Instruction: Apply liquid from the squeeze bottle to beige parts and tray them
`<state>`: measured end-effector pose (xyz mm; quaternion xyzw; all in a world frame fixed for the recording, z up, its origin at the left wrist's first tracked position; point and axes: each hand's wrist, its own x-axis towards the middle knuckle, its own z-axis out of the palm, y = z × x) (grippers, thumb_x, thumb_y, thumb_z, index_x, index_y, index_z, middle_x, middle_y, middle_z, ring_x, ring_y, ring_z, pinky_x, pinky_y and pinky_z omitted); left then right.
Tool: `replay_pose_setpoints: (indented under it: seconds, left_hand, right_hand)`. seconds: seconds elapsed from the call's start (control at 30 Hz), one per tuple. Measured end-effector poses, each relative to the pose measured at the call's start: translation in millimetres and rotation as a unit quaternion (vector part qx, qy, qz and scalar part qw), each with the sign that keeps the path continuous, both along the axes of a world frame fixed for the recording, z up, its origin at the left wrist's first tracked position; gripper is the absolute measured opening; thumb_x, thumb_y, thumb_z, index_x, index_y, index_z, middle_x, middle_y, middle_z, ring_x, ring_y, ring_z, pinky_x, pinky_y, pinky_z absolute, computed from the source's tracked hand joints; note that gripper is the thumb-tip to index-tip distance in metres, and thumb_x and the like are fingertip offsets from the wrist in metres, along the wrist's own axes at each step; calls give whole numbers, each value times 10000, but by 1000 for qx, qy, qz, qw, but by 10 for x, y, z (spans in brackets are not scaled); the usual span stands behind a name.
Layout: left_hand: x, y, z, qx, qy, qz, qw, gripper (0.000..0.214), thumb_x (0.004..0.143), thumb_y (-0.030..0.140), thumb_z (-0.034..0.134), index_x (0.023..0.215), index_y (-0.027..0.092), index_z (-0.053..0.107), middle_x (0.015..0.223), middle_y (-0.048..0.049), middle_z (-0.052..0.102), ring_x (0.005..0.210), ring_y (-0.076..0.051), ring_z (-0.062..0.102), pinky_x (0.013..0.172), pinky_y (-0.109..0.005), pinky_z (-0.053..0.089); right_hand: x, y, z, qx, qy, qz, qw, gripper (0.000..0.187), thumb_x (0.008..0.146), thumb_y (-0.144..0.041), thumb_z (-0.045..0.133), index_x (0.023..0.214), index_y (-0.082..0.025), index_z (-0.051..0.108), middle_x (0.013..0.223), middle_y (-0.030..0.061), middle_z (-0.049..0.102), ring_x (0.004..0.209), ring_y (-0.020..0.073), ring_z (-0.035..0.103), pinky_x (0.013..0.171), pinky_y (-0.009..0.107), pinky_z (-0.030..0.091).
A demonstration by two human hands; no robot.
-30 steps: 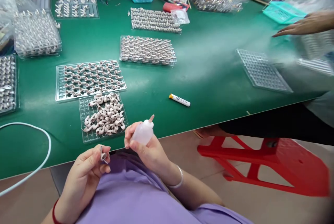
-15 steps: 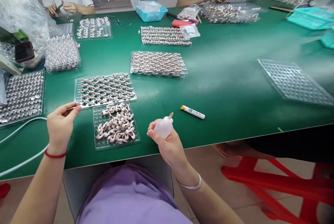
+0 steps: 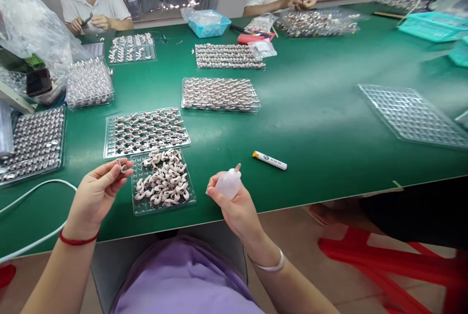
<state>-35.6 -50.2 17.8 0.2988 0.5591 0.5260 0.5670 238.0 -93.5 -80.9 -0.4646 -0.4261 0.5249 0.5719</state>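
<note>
Between the thumb and fingers of my left hand [image 3: 95, 192] is a small white earbud shell [image 3: 122, 167], held just left of the loose pile. My right hand [image 3: 236, 206] is closed around a translucent squeeze bottle [image 3: 228, 184], its narrow tip pointing up and away from me. A clear tray [image 3: 137, 206] between my hands carries a heap of loose earbud shells [image 3: 164, 177]. Right behind it lies another clear tray [image 3: 108, 144] with shells set in rows [image 3: 148, 128].
A white marker with a yellow end [image 3: 269, 160] lies right of the bottle. Filled trays [image 3: 221, 94] stand farther back; an unfilled clear tray [image 3: 413, 114] is at right. A white cable [image 3: 40, 185] curves at left. Two people work across the green table [image 3: 310, 124].
My left hand has moved right and slightly down from the row tray's left corner, and an earbud shell now shows in its fingers. My right hand keeps the bottle in nearly the same place.
</note>
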Motion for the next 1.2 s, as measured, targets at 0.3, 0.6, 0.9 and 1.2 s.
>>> replay_pose_setpoints:
  seconds: [0.3, 0.6, 0.9, 1.2]
  left_hand:
    - [37, -36, 66, -59, -116, 6, 991, 226, 858, -14, 556, 835, 92, 753, 816, -87, 765, 625, -113, 718, 529, -127, 580]
    - [164, -294, 75, -80, -185, -83, 976, 157, 677, 131, 834, 807, 154, 748, 741, -67, 763, 571, -138, 705, 507, -160, 580]
    - [362, -1055, -271, -242, -185, -134, 943, 286, 658, 324, 873, 838, 132, 760, 797, -93, 761, 652, -140, 704, 538, -159, 543]
    - [501, -1238, -688, -291, -188, -109, 932, 343, 608, 360, 893, 824, 120, 776, 700, -59, 714, 614, -115, 642, 574, -179, 533]
  right_hand:
    - [1, 3, -1, -3, -1, -6, 1000, 271, 774, -369, 780, 901, -218, 594, 805, -11, 607, 678, 132, 519, 619, 268, 438]
    - [29, 48, 127, 22, -109, -31, 993, 338, 787, -461, 738, 988, -230, 592, 842, 11, 618, 717, 165, 560, 647, 297, 470]
    - [241, 104, 66, 95, -434, -86, 892, 507, 707, -615, 754, 982, -208, 627, 1008, 97, 692, 963, 307, 618, 951, 523, 416]
    - [-132, -607, 194, 289, -386, 9, 876, 153, 886, -181, 643, 998, -273, 594, 799, 5, 613, 748, 179, 575, 706, 333, 450]
